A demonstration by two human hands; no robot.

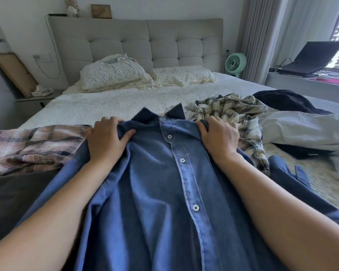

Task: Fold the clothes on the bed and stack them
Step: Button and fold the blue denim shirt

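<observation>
Fingers (114, 122) of the left hand (104, 139) curl over one shoulder of the blue denim shirt (157, 182), thumb pinching the cloth; the right hand (219, 137) grips the other shoulder the same way. The shirt lies buttoned, front up, collar toward the headboard, on the bed (110, 106). A pink plaid shirt (31, 145) lies at its left, a cream plaid shirt (229, 110) crumpled at its right.

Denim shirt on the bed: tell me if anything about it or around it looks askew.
The denim shirt lies buttoned, both hands gripping its shoulders: left hand, right hand. Its collar sits unevenly. Beside it, a cream plaid shirt lies crumpled, unfolded.
</observation>
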